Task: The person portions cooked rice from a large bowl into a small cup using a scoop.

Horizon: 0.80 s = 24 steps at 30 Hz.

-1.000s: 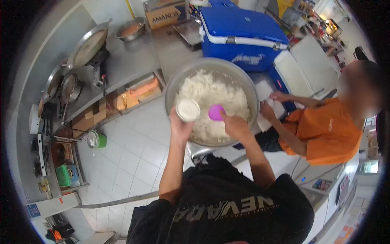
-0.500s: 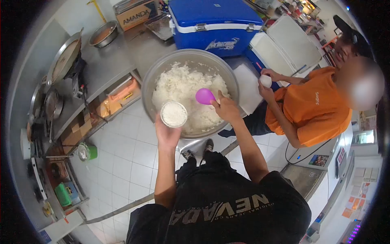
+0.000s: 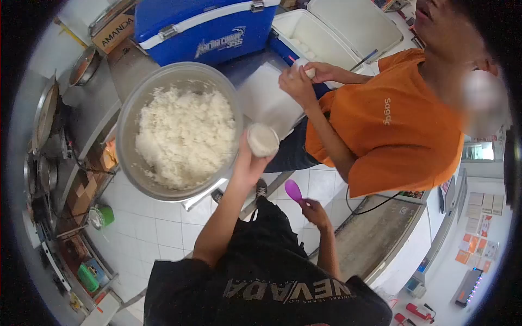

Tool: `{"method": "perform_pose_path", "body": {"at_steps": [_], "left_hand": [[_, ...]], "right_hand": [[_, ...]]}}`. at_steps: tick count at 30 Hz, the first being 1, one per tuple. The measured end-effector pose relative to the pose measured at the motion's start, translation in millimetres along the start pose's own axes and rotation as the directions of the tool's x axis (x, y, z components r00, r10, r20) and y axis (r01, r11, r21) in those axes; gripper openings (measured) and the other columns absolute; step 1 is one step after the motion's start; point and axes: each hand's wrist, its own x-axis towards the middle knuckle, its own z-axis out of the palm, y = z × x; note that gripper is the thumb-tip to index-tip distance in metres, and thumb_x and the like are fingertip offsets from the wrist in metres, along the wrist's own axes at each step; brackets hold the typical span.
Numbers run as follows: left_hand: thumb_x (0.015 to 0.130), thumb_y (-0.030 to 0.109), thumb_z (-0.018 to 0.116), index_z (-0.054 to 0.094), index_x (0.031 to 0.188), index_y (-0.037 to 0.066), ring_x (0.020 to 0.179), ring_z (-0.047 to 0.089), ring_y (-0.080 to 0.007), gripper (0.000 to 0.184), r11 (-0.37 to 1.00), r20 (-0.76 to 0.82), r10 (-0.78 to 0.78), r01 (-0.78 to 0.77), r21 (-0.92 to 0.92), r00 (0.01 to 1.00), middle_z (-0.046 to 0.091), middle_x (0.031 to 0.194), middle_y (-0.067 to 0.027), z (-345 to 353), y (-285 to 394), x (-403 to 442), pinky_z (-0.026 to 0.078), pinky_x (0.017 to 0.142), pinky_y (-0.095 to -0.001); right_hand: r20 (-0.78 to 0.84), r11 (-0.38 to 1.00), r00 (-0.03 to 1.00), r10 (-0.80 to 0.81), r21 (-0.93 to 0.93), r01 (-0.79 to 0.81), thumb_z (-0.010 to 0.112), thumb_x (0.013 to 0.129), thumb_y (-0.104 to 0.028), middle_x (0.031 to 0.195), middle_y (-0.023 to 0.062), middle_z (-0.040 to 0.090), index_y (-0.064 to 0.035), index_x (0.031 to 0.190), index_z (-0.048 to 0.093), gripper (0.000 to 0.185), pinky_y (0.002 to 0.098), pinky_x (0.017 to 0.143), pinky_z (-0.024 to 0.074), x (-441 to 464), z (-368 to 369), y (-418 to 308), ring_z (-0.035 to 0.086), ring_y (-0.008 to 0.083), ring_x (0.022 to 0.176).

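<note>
My left hand (image 3: 251, 165) is wrapped round a small cup (image 3: 263, 140), held just past the right rim of a large metal pot (image 3: 125, 157). A blurred, pale round top shows on the cup. White rice (image 3: 185, 136) is heaped inside the pot. Lower down and to the right, near my body, my right hand (image 3: 315, 213) grips a purple rice paddle (image 3: 293, 190) by its handle. The paddle's bowl points up and away from me, over the tiled floor.
A co-worker in an orange shirt (image 3: 380, 119) stands close on the right, both hands round a small white bundle (image 3: 304, 69). White paper sheets (image 3: 269, 92) lie beside the pot. Behind are a blue cooler (image 3: 206, 32) and an opened cooler with white bundles (image 3: 304, 49). Pans line the left counter.
My left hand has carried the cup rightward, out from over the pot toward the co-worker. My right hand has drawn the paddle back from the rice, down beside my body. The view has turned right.
</note>
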Motion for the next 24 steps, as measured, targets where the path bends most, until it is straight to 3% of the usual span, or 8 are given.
{"method": "perform_pose_path", "body": {"at_steps": [4,6,8,9,12,18,22,24], "left_hand": [[0.100,0.056,0.048,0.044,0.140,0.016,0.128,0.049,-0.0267,0.057,0.986,-0.119,0.012,0.008,0.167,0.993,0.051,0.137,-0.0067,-60,-48,149,0.043,0.103,-0.0441],[0.098,0.055,0.053,0.041,0.141,0.006,0.127,0.050,-0.0279,0.067,0.911,-0.311,0.262,-0.127,0.391,0.914,0.053,0.135,-0.0129,-33,-54,190,0.042,0.101,-0.0431],[0.090,0.039,0.069,0.043,0.141,0.006,0.127,0.048,-0.0348,0.066,0.446,-0.310,0.607,0.008,0.895,0.732,0.051,0.136,-0.0237,-44,-60,253,0.038,0.107,-0.0513],[0.088,0.034,0.071,0.042,0.141,0.005,0.127,0.046,-0.0375,0.067,0.137,-0.102,0.686,0.009,0.991,0.720,0.049,0.134,-0.0254,-57,-67,274,0.038,0.107,-0.0509],[0.079,0.015,0.076,0.040,0.141,0.000,0.123,0.042,-0.0452,0.073,-0.630,0.436,0.527,-0.009,0.777,0.730,0.045,0.129,-0.0288,-73,-71,302,0.037,0.106,-0.0499],[0.079,0.008,0.073,0.039,0.140,-0.005,0.121,0.043,-0.0464,0.071,-0.527,0.561,0.657,-0.224,0.820,0.504,0.044,0.129,-0.0300,-27,-69,237,0.036,0.106,-0.0511],[0.082,0.016,0.075,0.032,0.142,-0.009,0.124,0.041,-0.0488,0.078,-0.233,0.287,0.463,-0.198,0.952,0.839,0.044,0.128,-0.0310,-38,-90,91,0.034,0.108,-0.0529],[0.082,0.030,0.077,0.028,0.144,-0.007,0.125,0.044,-0.0479,0.088,-0.385,0.436,0.368,-0.292,0.875,0.821,0.044,0.132,-0.0298,-50,-91,4,0.036,0.108,-0.0524]], "right_hand": [[-0.104,0.944,0.944,0.312,0.141,-0.297,0.061,0.098,-0.039,0.063,-0.0038,0.054,-0.0016,0.113,0.067,0.041,0.0243,0.044,0.0356,-28,-20,79,0.047,0.0052,0.050],[-0.110,0.910,0.923,0.368,0.245,-0.333,0.061,0.099,-0.037,0.061,-0.0051,0.051,-0.0013,0.111,0.066,0.038,0.0237,0.041,0.0325,-45,-26,106,0.044,0.0046,0.048],[-0.106,0.881,0.930,0.351,0.374,-0.290,0.062,0.099,-0.038,0.062,-0.0039,0.052,-0.0021,0.109,0.065,0.037,0.0238,0.041,0.0328,-63,-34,129,0.045,0.0049,0.047],[-0.140,0.875,0.913,0.384,0.371,-0.311,0.062,0.099,-0.037,0.062,-0.0039,0.052,-0.0021,0.109,0.065,0.037,0.0236,0.041,0.0328,-71,-33,141,0.045,0.0049,0.047],[-0.205,0.872,0.879,0.431,0.346,-0.347,0.062,0.099,-0.037,0.062,-0.0041,0.053,-0.0019,0.109,0.065,0.037,0.0235,0.040,0.0327,-78,-31,158,0.044,0.0048,0.046],[-0.206,0.883,0.908,0.365,0.386,-0.267,0.061,0.099,-0.036,0.061,-0.0050,0.052,-0.0022,0.109,0.066,0.035,0.0234,0.041,0.0321,-69,-27,129,0.044,0.0043,0.047],[-0.183,0.981,0.982,0.053,0.192,-0.017,0.059,0.101,-0.030,0.063,-0.0059,0.051,-0.0006,0.105,0.068,0.031,0.0229,0.045,0.0315,-37,-16,99,0.041,0.0030,0.052],[-0.101,0.993,0.993,-0.066,0.089,0.075,0.056,0.101,-0.027,0.068,-0.0028,0.054,0.0031,0.107,0.067,0.033,0.0254,0.055,0.0390,-36,-23,37,0.047,0.0066,0.061]]}}
